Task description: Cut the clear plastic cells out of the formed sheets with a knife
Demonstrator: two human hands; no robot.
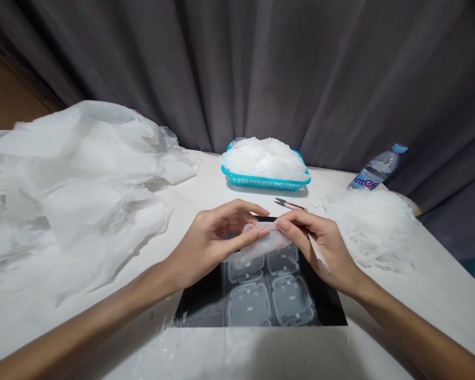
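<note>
A small, translucent white piece of soft-looking plastic [263, 243] is held up between my two hands. The thumb of my left hand [217, 232] presses on its left end, while the index finger arches above it. My right hand [316, 235] pinches the other end between thumb and fingers. A thin whitish strip [319, 254] pokes out below the right palm; its kind is unclear. Beneath the hands lies a dark printed sheet [200, 309] showing several rounded, translucent lid-like shapes. Just beyond the right fingers rest thread snips [288, 204] with dark blades and pinkish handles.
A large heap of white translucent sheets [71, 174] covers the table's left side. At the back, a blue basket [269, 183] holds piled white pieces [267, 158]. Shredded white scraps [380, 227] lie at right, before a tilted water bottle [378, 168]. A grey curtain [237, 68] hangs behind.
</note>
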